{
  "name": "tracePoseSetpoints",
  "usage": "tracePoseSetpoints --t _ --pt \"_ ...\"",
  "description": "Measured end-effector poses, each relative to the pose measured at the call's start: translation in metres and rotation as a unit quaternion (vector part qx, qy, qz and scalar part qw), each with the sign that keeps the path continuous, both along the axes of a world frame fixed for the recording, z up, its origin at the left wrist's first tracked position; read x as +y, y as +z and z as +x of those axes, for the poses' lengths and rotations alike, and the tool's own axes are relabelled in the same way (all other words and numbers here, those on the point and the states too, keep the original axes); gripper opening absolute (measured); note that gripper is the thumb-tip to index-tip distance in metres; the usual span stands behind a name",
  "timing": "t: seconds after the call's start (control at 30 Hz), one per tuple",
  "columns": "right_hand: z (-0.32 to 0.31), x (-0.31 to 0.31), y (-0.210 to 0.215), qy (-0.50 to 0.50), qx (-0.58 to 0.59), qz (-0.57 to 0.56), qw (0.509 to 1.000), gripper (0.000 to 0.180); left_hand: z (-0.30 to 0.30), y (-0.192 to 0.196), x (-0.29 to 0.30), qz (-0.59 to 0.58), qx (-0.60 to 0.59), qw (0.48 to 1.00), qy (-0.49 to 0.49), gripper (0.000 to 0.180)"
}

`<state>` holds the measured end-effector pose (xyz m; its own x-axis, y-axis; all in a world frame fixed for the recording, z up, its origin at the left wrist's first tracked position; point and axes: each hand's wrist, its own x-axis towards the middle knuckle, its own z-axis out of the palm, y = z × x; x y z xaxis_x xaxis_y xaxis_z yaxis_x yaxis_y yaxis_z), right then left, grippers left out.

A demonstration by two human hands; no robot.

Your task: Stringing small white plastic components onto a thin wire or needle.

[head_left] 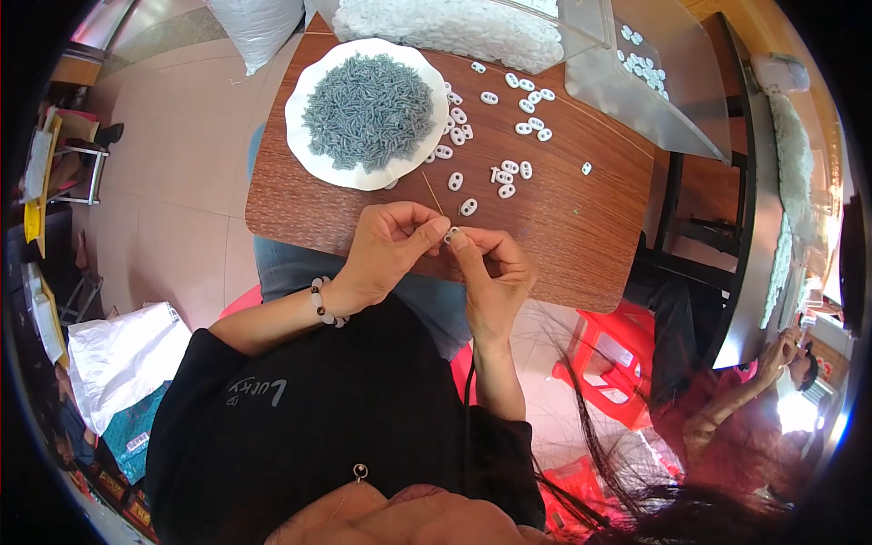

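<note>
Near the wooden board's (pixel 581 245) front edge, bare wood stays open below the white plate of grey pins (pixel 368 113) and scattered white oval beads (pixel 509 173). Left hand (pixel 391 250) and right hand (pixel 490 272) meet fingertip to fingertip, both pinching one white bead (pixel 451 235) between them, wrists bent inward.

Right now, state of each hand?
Left hand: closed, fingertips pinching a small white piece.
Right hand: closed, pinching the same piece.
</note>
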<state>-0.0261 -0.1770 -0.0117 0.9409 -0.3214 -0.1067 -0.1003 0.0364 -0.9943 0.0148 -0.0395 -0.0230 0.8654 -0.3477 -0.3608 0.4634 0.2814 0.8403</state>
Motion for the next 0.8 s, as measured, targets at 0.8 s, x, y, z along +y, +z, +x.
tracePoseSetpoints --t 0.8 --pt "-0.0005 -0.0060 -0.0038 -0.005 0.042 0.136 0.990 0.007 0.0023 0.0063 0.0041 -0.138 0.134 0.981 -0.012 0.025"
